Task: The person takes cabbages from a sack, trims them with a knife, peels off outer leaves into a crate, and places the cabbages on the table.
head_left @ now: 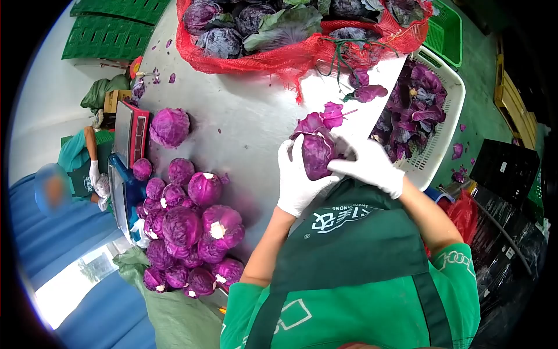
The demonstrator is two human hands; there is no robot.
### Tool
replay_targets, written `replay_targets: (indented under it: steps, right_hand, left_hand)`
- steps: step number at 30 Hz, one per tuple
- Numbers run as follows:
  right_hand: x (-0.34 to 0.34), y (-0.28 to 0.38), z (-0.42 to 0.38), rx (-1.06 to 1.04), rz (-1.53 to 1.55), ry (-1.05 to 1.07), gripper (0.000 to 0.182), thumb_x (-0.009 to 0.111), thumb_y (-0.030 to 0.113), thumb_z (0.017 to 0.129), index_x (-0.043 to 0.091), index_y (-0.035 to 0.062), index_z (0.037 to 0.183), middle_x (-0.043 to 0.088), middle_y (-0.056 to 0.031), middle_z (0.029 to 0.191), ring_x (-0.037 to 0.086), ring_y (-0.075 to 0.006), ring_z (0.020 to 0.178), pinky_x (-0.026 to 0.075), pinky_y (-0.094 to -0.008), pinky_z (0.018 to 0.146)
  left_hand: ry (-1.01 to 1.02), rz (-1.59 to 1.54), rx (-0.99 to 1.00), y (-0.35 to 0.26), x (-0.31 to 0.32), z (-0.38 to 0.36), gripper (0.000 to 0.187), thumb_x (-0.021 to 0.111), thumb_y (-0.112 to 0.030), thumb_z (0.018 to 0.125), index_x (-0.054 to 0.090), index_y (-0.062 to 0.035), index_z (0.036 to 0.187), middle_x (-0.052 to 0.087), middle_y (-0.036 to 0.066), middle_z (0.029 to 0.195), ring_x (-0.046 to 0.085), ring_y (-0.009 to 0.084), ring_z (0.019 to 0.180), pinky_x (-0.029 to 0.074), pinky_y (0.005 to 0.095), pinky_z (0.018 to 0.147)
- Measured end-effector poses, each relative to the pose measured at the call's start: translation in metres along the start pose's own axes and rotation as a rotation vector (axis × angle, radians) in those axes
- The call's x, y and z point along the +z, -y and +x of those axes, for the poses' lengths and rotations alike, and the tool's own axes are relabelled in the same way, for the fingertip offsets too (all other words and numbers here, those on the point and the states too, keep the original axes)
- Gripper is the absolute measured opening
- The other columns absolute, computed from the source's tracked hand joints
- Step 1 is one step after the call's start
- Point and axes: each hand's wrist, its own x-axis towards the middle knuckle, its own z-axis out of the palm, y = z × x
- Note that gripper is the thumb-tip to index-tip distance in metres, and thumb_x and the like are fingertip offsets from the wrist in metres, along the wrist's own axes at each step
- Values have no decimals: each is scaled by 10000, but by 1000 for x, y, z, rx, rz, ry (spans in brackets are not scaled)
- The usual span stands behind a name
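Note:
A purple cabbage (pixel 317 156) with loose outer leaves (pixel 332 115) at its top is held over the metal table's near edge, close to the apron. My left hand (pixel 297 181), in a white glove, wraps around its left side, thumb and fingers against it. My right hand (pixel 369 163), also gloved in white, is at the cabbage's right side with its fingers spread and fingertips near or touching the surface. Some torn leaves (pixel 369 92) lie on the table just beyond my right hand.
Trimmed cabbages (pixel 182 227) are piled at the table's left, beside a red scale (pixel 137 136). A red net bag (pixel 261 63) of cabbages spans the far side. A white crate (pixel 455 107) of leaves stands right. A co-worker (pixel 78 166) stands far left.

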Motion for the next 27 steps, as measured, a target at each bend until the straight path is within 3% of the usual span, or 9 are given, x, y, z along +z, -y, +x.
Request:
replay_targets:
  steps: [3,9,10,11,13,16,18,23,27]
  right_hand:
    - [29,-5,-4,-55,1,-13,846,757,472,804,424,100,1488,527,-243,1364,626,-290,1076,516,-346,892]
    - [20,-1,-11,92,182,61,617,674,298,898,487,58,1435,637,-183,931,653,-302,787,538,-377,749]
    - [35,-7,-14,-127,53,-212,435,625,221,898,582,30,1287,641,-165,825,655,-326,722,541,-403,693]
    - [37,-10,-13,-129,52,-213,435,625,221,898,582,30,1287,641,-165,825,655,-326,722,541,-403,693]
    - [39,-12,-9,23,-144,-153,266,636,145,870,650,41,1113,673,-173,943,685,-321,807,553,-379,733]
    - [23,-46,18,102,-159,-454,148,583,118,872,686,36,941,662,-197,783,675,-357,707,541,-424,662]
    - [4,-76,34,113,-166,-569,178,590,137,886,698,35,986,675,-218,844,680,-367,742,538,-424,667]
    - [-26,-5,18,61,113,-47,555,625,375,921,555,66,1376,690,-184,1110,677,-339,973,532,-400,868]
    - [24,5,9,-186,122,49,607,662,432,896,576,27,1340,662,-207,1182,621,-346,1120,460,-403,1002]
  left_hand:
    - [22,24,6,4,-3,2,1202,880,-549,604,261,-43,1502,325,312,1389,399,489,1266,360,526,1089]
    - [92,93,32,6,-9,10,1170,900,-433,596,280,-43,1508,368,315,1390,410,473,1294,379,494,1092]
    - [91,66,26,6,-9,11,1167,904,-423,592,284,-45,1506,374,312,1389,406,473,1299,369,499,1099]
    - [89,66,27,7,-7,10,1167,904,-423,592,284,-45,1506,374,312,1389,406,473,1299,369,499,1099]
    - [28,88,52,9,-3,6,1126,901,-385,595,307,-56,1493,380,303,1387,400,468,1304,362,503,1105]
    - [90,49,82,6,-7,1,1065,890,-347,602,338,-71,1471,375,298,1394,385,464,1318,357,499,1112]
    - [91,44,100,5,-9,-7,1017,888,-301,591,372,-85,1441,372,278,1405,368,456,1335,348,495,1121]
    - [95,13,132,11,-14,-23,980,898,-280,582,401,-94,1406,380,235,1420,350,441,1351,339,497,1125]
    - [37,95,122,4,-17,-28,984,921,-340,577,407,-48,1364,415,229,1381,418,421,1298,351,491,1100]
